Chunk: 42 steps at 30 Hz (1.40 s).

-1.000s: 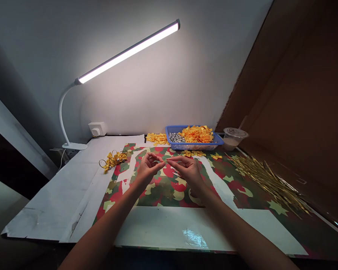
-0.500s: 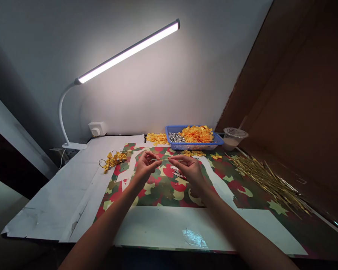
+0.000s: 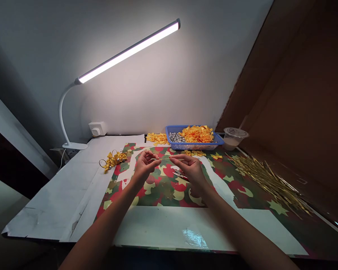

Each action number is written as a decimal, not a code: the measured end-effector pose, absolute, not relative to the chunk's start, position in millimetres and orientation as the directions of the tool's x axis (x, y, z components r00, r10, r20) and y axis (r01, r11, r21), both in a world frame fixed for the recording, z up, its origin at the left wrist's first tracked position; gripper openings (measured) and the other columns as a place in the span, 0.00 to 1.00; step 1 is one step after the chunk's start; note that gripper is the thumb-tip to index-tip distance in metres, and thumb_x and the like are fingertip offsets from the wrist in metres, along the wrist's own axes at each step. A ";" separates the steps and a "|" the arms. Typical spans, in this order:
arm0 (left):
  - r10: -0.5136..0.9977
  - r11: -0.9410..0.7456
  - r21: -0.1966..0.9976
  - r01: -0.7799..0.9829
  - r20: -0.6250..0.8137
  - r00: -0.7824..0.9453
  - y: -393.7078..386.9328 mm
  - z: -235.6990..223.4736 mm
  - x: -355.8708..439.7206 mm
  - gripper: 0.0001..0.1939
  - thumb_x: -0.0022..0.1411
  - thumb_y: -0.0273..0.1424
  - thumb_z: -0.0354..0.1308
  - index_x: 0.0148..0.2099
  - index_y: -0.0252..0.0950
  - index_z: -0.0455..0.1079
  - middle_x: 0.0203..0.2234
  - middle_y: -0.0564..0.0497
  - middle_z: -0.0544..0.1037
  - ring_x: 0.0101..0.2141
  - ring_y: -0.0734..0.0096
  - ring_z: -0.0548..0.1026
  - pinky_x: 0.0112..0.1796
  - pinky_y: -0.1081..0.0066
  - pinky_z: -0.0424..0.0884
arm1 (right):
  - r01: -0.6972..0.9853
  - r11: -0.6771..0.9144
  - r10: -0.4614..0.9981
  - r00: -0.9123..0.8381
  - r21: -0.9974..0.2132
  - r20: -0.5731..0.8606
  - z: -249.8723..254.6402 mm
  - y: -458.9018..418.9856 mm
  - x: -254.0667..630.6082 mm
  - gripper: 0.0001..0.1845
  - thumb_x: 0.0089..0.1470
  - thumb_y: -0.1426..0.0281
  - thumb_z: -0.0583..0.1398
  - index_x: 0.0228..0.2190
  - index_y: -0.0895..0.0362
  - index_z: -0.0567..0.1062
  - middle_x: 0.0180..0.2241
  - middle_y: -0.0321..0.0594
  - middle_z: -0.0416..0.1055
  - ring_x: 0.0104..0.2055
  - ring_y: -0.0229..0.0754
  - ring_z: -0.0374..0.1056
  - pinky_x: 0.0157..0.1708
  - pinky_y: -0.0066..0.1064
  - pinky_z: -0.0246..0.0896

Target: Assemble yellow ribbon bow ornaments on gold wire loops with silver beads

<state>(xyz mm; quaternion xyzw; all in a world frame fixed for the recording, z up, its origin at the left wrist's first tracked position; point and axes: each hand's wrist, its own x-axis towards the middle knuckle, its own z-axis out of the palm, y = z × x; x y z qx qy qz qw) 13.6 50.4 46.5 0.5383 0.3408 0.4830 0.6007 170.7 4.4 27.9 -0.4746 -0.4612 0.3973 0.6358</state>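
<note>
Between my two hands stretches a short, thin gold strand (image 3: pixel 165 158), held above the patterned paper. My left hand (image 3: pixel 147 165) pinches its left end between thumb and fingertips. The other end sits in the pinch of my right hand (image 3: pixel 190 168). Scissors (image 3: pixel 180 175) lie on the paper beside and partly behind my right hand. A cluster of gold ribbon bows (image 3: pixel 114 160) with silver bells and thin loops rests to the left. On the right lies a bundle of long gold ties (image 3: pixel 266 178), similar in colour to the strand.
At the back, a blue basket (image 3: pixel 218 140) holds silver bells (image 3: pixel 177 137) and yellow bows (image 3: pixel 197 134). More bows (image 3: pixel 157 138) lie beside it. A lidded plastic cup (image 3: pixel 233 138) stands to its right. A lit lamp (image 3: pixel 129 52) arches over the table, left of a cardboard panel (image 3: pixel 295 97).
My hands have drawn very slightly apart, so a little more of the strand shows between them. Everything else looks the same.
</note>
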 end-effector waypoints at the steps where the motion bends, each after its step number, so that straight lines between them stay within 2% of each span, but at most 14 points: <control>1: 0.946 -0.045 0.976 -0.212 0.109 0.304 50.1 46.7 13.4 0.22 0.37 0.33 0.69 0.31 0.37 0.59 0.24 0.58 0.71 0.20 0.82 0.64 0.18 0.81 0.53 | -0.067 0.234 0.942 0.260 -0.970 0.210 28.5 4.1 170.6 0.20 0.36 0.53 0.68 0.24 0.57 0.79 0.12 0.25 0.47 0.17 0.29 0.39 0.16 0.25 0.36; 7: 0.937 -0.042 0.976 -0.213 0.112 0.331 51.2 45.9 12.6 0.18 0.40 0.33 0.66 0.32 0.37 0.61 0.26 0.57 0.70 0.18 0.85 0.60 0.18 0.80 0.52 | -0.070 0.223 0.942 0.270 -0.972 0.197 31.2 2.6 170.3 0.19 0.36 0.53 0.68 0.24 0.57 0.80 0.11 0.26 0.49 0.16 0.29 0.41 0.15 0.25 0.39; 12: 0.936 -0.036 0.988 -0.152 0.087 0.342 54.1 44.0 11.8 0.14 0.43 0.34 0.62 0.34 0.36 0.68 0.30 0.53 0.73 0.18 0.84 0.59 0.18 0.79 0.52 | -0.072 0.209 0.943 0.279 -0.975 0.182 31.7 3.2 170.6 0.19 0.34 0.53 0.68 0.24 0.56 0.80 0.11 0.26 0.51 0.15 0.29 0.42 0.15 0.25 0.41; 16: 0.911 -0.068 0.997 -0.039 0.079 0.405 53.8 42.6 10.6 0.10 0.45 0.34 0.62 0.32 0.35 0.76 0.24 0.53 0.73 0.19 0.80 0.62 0.19 0.78 0.54 | -0.074 0.209 0.941 0.286 -0.975 0.180 30.6 3.0 171.3 0.19 0.35 0.54 0.68 0.24 0.56 0.80 0.11 0.27 0.53 0.15 0.29 0.43 0.14 0.25 0.41; 19: 0.890 -0.116 0.993 0.017 0.097 0.446 52.9 41.8 9.5 0.07 0.45 0.34 0.62 0.29 0.37 0.78 0.20 0.53 0.73 0.19 0.78 0.62 0.20 0.77 0.55 | -0.077 0.214 0.939 0.290 -0.974 0.183 30.8 2.1 171.4 0.18 0.36 0.54 0.68 0.24 0.56 0.80 0.12 0.28 0.54 0.15 0.29 0.44 0.14 0.25 0.41; 24: 0.868 -0.198 0.979 0.052 0.151 0.473 52.6 39.8 8.0 0.07 0.47 0.35 0.64 0.28 0.37 0.77 0.20 0.52 0.72 0.21 0.75 0.63 0.22 0.75 0.57 | -0.087 0.214 0.939 0.293 -0.973 0.180 30.9 2.6 171.5 0.18 0.36 0.55 0.68 0.25 0.56 0.80 0.11 0.27 0.54 0.15 0.29 0.43 0.14 0.24 0.40; 30: 0.862 -0.309 0.950 0.039 0.263 0.433 49.4 36.3 9.9 0.13 0.45 0.35 0.68 0.34 0.37 0.72 0.20 0.59 0.61 0.19 0.81 0.54 0.21 0.77 0.51 | -0.100 0.208 0.939 0.300 -0.973 0.170 29.0 5.2 172.0 0.18 0.34 0.55 0.69 0.24 0.57 0.79 0.12 0.28 0.55 0.15 0.29 0.43 0.14 0.24 0.41; 35: 0.859 -0.366 0.930 0.026 0.327 0.394 45.1 38.6 13.9 0.11 0.46 0.35 0.67 0.30 0.36 0.70 0.21 0.59 0.61 0.20 0.80 0.54 0.22 0.76 0.52 | -0.100 0.203 0.944 0.285 -0.974 0.168 28.3 2.9 171.1 0.19 0.36 0.55 0.69 0.25 0.57 0.80 0.11 0.27 0.53 0.15 0.28 0.43 0.15 0.24 0.41; 42: 0.852 -0.372 0.928 0.018 0.333 0.405 47.1 38.0 14.8 0.09 0.46 0.35 0.65 0.27 0.35 0.71 0.22 0.58 0.61 0.21 0.80 0.55 0.22 0.76 0.52 | -0.091 0.218 0.943 0.277 -0.972 0.185 27.3 4.1 172.0 0.19 0.36 0.54 0.69 0.25 0.57 0.80 0.11 0.26 0.53 0.15 0.28 0.44 0.15 0.23 0.43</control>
